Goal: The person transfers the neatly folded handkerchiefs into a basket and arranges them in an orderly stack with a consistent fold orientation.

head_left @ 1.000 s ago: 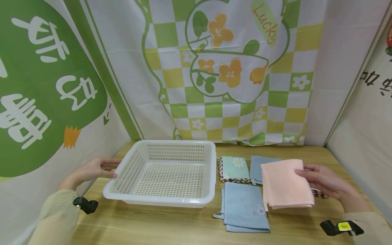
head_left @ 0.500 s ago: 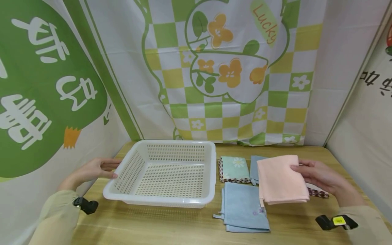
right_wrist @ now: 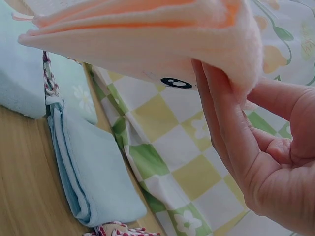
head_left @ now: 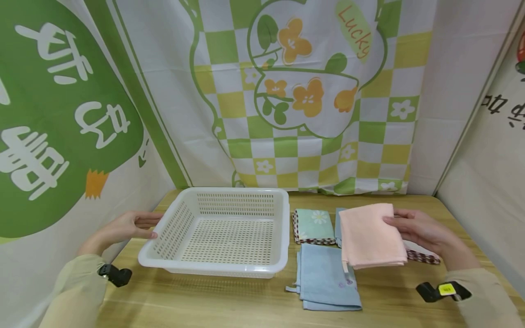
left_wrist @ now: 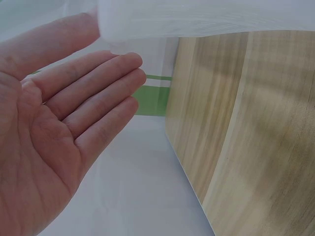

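Note:
A folded pink towel (head_left: 371, 237) is raised over the table in the head view, pinched at its right edge by my right hand (head_left: 424, 228). In the right wrist view, the thumb and fingers (right_wrist: 231, 123) clasp its folded layers, and a small dark mark shows on the underside. My left hand (head_left: 129, 228) is at the left side of a white perforated basket (head_left: 283, 237). Its thumb meets the basket's rim while the other fingers (left_wrist: 106, 98) extend straight below the rim in the left wrist view. No towels lie inside the basket.
Right of the basket lie a green daisy towel (head_left: 316, 223) with checked edging and a folded blue towel (head_left: 324, 282). Another blue towel (right_wrist: 93, 167) is partly hidden behind the pink one. A checked-edged cloth (head_left: 424, 256) lies under the right hand. A patterned curtain (head_left: 303, 155) hangs behind the table.
My right hand has carried the pink towel left and slightly up, uncovering more of the checked-edged cloth and overlapping the front blue towel. The left hand and basket have stayed put.

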{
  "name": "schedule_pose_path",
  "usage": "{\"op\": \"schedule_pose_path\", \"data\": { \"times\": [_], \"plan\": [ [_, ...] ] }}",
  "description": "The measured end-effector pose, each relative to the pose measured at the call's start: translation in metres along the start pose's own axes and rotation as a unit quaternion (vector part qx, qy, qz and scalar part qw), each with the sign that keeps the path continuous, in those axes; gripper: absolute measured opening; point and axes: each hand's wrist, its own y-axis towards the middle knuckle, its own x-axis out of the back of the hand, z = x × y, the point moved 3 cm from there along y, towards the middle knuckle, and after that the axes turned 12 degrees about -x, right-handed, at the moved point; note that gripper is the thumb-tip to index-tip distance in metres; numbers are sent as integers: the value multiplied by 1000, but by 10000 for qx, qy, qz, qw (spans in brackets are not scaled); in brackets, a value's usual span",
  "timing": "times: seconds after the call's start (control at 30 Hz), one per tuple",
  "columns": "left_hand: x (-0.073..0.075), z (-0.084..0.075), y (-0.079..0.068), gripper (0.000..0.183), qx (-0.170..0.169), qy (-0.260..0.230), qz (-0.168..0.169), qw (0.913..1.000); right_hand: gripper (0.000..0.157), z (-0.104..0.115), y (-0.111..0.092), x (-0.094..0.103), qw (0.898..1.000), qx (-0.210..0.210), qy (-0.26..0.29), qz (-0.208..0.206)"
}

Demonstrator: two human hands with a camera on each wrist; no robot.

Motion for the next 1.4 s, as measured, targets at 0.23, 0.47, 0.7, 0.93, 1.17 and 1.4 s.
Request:
{"op": "schedule_pose_path", "data": {
  "times": [0.23,0.47,0.7,0.93,1.17,1.4],
  "plan": [
    [-1,0,-1,70,-9,-91,5,10000,71,7,3,-4,9999,112,-19,67],
    [0,2,0,70,32,-157,18,9999,70,14,6,-11,9997,169,70,148],
    [-1,2,0,70,-3,-180,45,9998,68,20,13,-15,9995,235,143,178],
    [0,3,0,72,42,-197,32,9998,66,26,18,-17,9988,280,344,219],
    [0,3,0,72,45,-226,29,9997,69,33,21,-20,9981,303,472,271],
    [0,3,0,71,11,-172,-2,9999,66,41,26,-27,9970,343,602,331]
  ]
}}
